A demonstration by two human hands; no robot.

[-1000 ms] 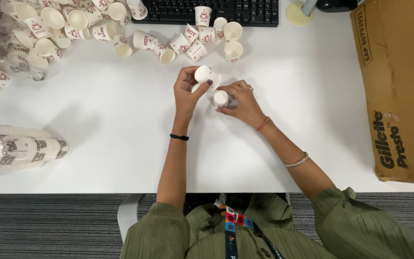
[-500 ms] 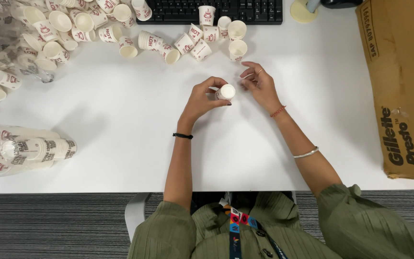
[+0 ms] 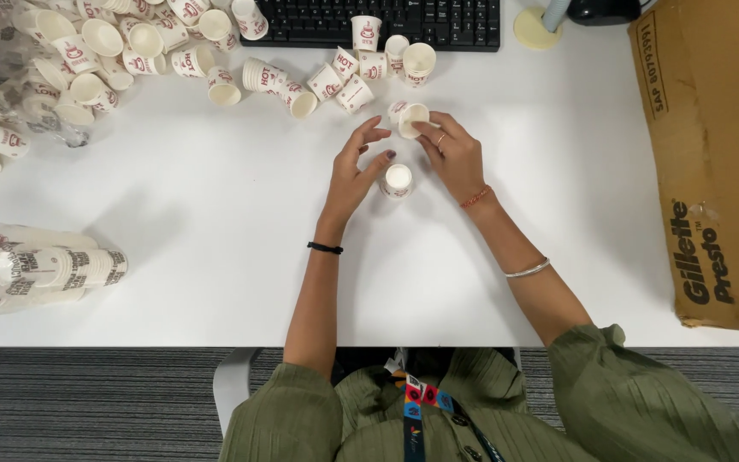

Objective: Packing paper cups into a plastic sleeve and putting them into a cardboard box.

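Centrally, right hand (image 3: 455,154) pinches a tilted cup (image 3: 412,120) by its rim, mouth toward camera; left hand (image 3: 357,171), fingers spread, empty, touches an upright cup (image 3: 397,180) (steadying it, likely) on the desk (image 3: 215,214)

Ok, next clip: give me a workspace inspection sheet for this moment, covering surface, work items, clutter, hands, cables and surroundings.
Surface: white desk, bare in front of the person.
Work items: a small paper cup stands upright on the desk; a second cup is tilted, its mouth towards the camera.
Clutter: loose printed cups scattered top left and by the keyboard; sleeved cup stacks at the left edge.
Hands: left hand open beside the upright cup, thumb close to it, contact unclear; right hand fingers pinch the tilted cup.
Cables: nothing seen.
Surroundings: cardboard box at right; grey carpet below the desk edge.
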